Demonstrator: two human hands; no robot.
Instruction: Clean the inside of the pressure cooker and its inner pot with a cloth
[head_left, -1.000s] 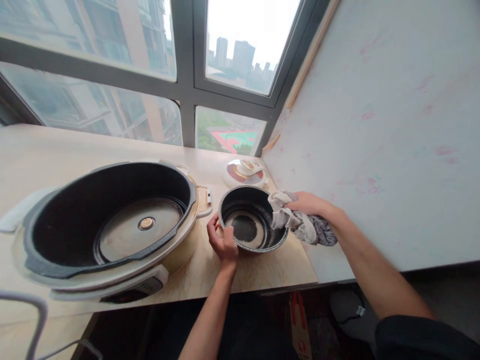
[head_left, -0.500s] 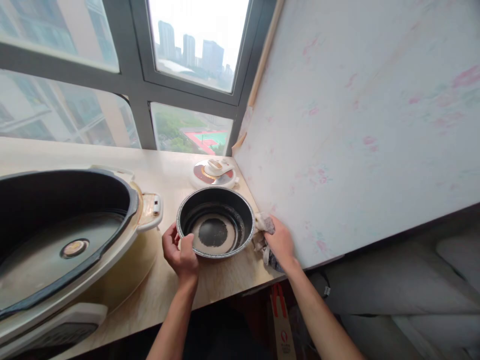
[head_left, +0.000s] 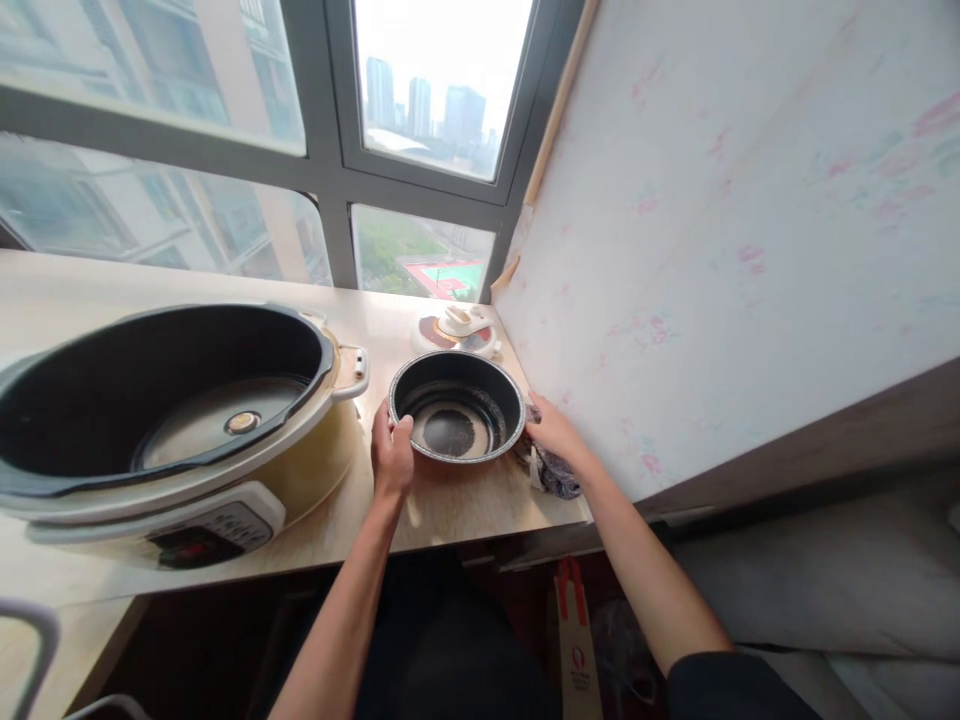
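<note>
1. We see the dark-lined pot in front of us near the bench's right end, mouth up and tipped slightly into view, between both hands.
2. Our left hand is curled closed on the pot's left side, thumb over the rim and fingers outside, likely to steady it.
3. Our right hand is bent around a bunched cloth at the pot's opposite side; pressing there would balance the left hand's hold.
4. The large cooker sits open to the left, apart from the pot, which leaves our left arm room.
5. The lid lies just behind the pot, near the corner of window and wall, probably to free the front.
6. Our right fingertips are hidden by cloth and rim, so we cannot tell how firmly they grip.
7. The pot's base is out of sight; we cannot say whether it touches the bench.
8. The cooker's left end is cut off, and its panel lettering is unreadable.
</note>
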